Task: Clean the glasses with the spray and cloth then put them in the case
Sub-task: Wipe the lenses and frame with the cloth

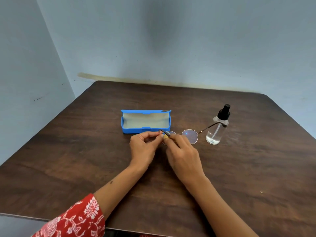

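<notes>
a: over the middle of the table (239,168), just in front of the case (145,130), the glasses (189,136) are being held up by both hands.

b: which way are they running?

a: long axis is going left to right across the view. lenses are facing roughly toward the person, one temple arm is sticking out to the right and back, crossing in front of the spray bottle (218,129). the other temple is curling up over the fingers on the left side.

b: grips?

a: left hand (143,147) is pinching the left end of the frame, fingers curled round it. right hand (183,156) is pinching at the left lens with something small and yellowish, probably the cloth (165,137), between its fingertips. only a tiny bit is showing, so can't tell for sure.

b: case?

a: blue, sitting open, lid tipped back, pale lining showing, its long axis also lying left to right. the glasses are hovering near its front right corner.

b: bottle?

a: standing upright to the right of the glasses, black pump top, clear liquid inside. can't tell if the temple tip is touching it.

b: anything else?

a: red floral sleeve (77,219) is showing on the left arm.
</notes>
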Available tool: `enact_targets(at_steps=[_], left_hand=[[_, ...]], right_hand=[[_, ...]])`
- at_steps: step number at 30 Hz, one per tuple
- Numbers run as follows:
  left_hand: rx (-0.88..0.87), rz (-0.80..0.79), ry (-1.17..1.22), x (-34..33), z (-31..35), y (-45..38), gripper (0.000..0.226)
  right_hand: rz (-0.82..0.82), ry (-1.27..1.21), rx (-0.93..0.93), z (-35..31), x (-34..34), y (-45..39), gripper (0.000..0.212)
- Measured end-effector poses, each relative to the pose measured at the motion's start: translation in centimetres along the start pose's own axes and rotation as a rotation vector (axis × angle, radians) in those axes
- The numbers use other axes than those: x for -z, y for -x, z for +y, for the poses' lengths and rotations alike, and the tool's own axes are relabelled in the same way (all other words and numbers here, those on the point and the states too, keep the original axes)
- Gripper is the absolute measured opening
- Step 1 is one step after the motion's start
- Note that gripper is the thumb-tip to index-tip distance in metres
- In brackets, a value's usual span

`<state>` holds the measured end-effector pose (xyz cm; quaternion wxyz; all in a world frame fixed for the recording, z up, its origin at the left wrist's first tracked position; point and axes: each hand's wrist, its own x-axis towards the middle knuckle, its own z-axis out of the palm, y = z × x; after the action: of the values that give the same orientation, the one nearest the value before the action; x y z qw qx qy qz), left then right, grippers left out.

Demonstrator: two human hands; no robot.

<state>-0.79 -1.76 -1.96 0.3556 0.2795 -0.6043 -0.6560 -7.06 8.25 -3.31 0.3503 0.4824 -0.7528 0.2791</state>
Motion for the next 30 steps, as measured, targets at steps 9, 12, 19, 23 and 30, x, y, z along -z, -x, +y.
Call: enact_targets(at_steps=[9, 12, 19, 23, 30], left_hand=[[0.043, 0.002, 0.079, 0.0, -0.2, -0.29, 0.014], [0.047, -0.003, 0.095, -0.05, -0.42, -0.38, 0.015], [-0.021, -0.03, 0.059, -0.18, -0.46, -0.16, 0.016], [-0.065, -0.008, 0.013, -0.22, -0.61, -0.16, 0.02], [-0.121, 0.032, -0.012, -0.12, -0.57, 0.07, 0.011]], right_hand=[[-0.056, -0.04, -0.065, -0.22, -0.07, 1.03, 0.031], [-0.049, -0.076, -0.063, -0.35, -0.18, 1.12, 0.033], [-0.02, -0.094, -0.162, 0.01, -0.21, 1.08, 0.031], [-0.012, -0.103, -0.127, 0.03, -0.13, 1.03, 0.032], [-0.006, -0.1, -0.072, -0.2, -0.18, 1.01, 0.031]])
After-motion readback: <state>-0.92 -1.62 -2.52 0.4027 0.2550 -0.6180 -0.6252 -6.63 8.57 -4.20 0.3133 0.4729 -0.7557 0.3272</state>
